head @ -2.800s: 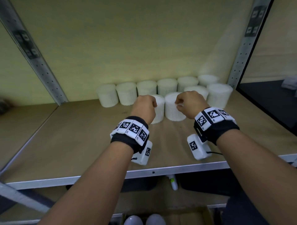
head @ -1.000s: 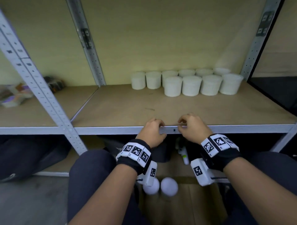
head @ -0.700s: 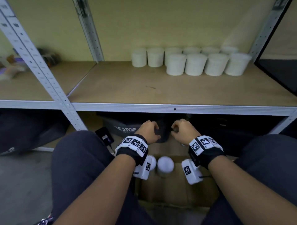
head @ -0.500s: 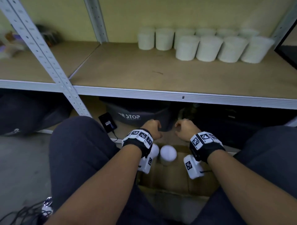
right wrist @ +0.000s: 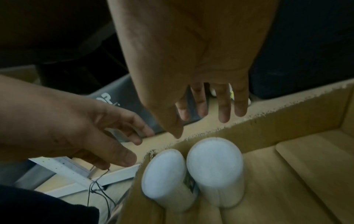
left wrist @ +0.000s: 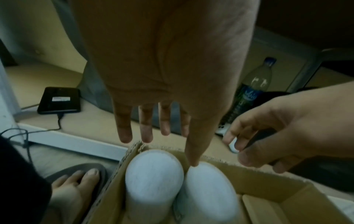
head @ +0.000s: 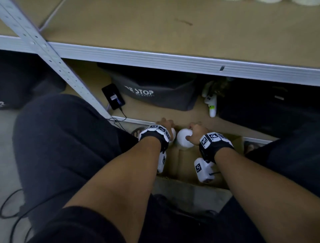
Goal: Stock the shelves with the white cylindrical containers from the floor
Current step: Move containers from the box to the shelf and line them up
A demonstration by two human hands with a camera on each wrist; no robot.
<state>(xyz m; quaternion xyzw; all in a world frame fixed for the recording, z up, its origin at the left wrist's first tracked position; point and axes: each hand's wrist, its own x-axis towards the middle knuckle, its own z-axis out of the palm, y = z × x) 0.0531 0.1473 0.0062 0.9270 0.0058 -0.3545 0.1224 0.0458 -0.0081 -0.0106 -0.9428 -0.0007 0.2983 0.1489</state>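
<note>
Two white cylindrical containers stand side by side in the corner of a cardboard box (head: pixel 232 140) on the floor. In the left wrist view they are the left container (left wrist: pixel 153 174) and the right container (left wrist: pixel 208 189). My left hand (left wrist: pixel 164 145) hovers over them with straight, spread fingers, its thumb tip at the right container's top. My right hand (right wrist: pixel 201 127) hangs over the pair with straight fingers and holds nothing. In the head view my left hand (head: pixel 164 124) covers most of one container, and my right hand (head: pixel 195 131) is at the other container (head: pixel 184 138).
The wooden shelf (head: pixel 173 34) with its metal front rail is above, with stocked containers (head: pixel 301 1) at its far right. Under it lie a charging phone (head: pixel 113 96), a grey bag (head: pixel 155 93) and a water bottle (left wrist: pixel 252 91). A steel upright (head: pixel 52 60) stands left. My knees flank the box.
Both hands left the containers on the shelf, drew back past its front rail and dropped to the box on the floor. The view tilted down with them.
</note>
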